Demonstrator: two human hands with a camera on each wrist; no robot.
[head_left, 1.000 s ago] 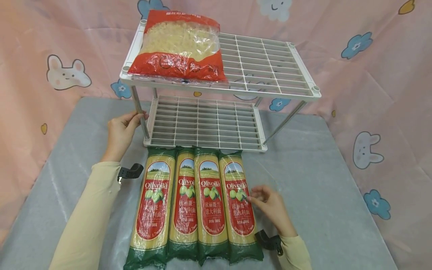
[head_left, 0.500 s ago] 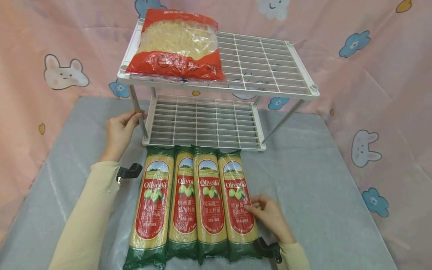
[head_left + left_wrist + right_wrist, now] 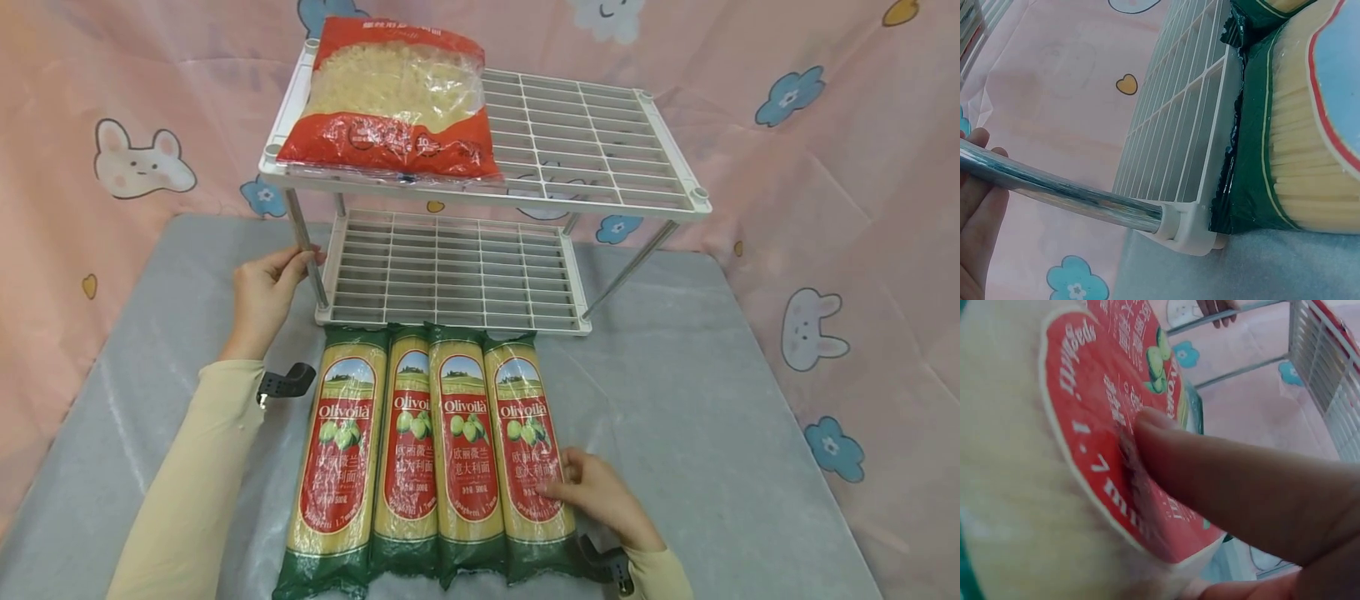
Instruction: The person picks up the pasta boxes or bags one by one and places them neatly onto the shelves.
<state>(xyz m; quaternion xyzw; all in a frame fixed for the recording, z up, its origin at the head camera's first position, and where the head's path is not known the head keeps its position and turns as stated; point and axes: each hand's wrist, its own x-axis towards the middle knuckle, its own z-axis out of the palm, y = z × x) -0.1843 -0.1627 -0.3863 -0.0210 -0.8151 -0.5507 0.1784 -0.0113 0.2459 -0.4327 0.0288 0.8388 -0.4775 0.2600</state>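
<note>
My left hand holds the front left metal post of a white two-tier rack, thumb and fingers around it; the left wrist view shows the fingers behind the post. Several green-ended spaghetti packs with red labels lie side by side in front of the rack. At the rightmost spaghetti pack is my right hand, its thumb over the label and its other fingers at the right edge. The right wrist view shows the thumb pressed on that label, with the other fingers mostly hidden.
A red and clear bag of pasta lies on the left of the rack's upper shelf. The lower shelf stands just behind the packs' far ends. Grey cloth covers the table, and a pink patterned curtain hangs behind.
My right hand has slid down along the rightmost spaghetti pack, towards its near end. My left hand stays on the post. The packs and the rack have not visibly moved.
</note>
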